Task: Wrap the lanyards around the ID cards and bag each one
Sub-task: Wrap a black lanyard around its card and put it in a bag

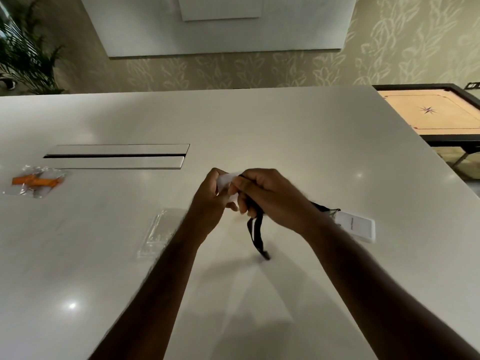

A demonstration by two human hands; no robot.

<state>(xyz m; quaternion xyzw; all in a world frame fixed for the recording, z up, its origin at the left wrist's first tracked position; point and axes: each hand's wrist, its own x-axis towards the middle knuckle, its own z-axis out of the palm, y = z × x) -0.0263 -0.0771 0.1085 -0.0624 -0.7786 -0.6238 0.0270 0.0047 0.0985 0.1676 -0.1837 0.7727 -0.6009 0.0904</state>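
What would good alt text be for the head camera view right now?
Two hands work above a white table: the left hand holds a white ID card while the right hand grips a black lanyard whose loose end dangles. An empty clear bag lies left, another card right, and an orange-lanyard bag far left.

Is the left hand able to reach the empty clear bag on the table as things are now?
Probably yes, but not immediately. The empty clear bag lies uncovered on the table just beside the left forearm; however, the left hand is holding the white card and must release it first.
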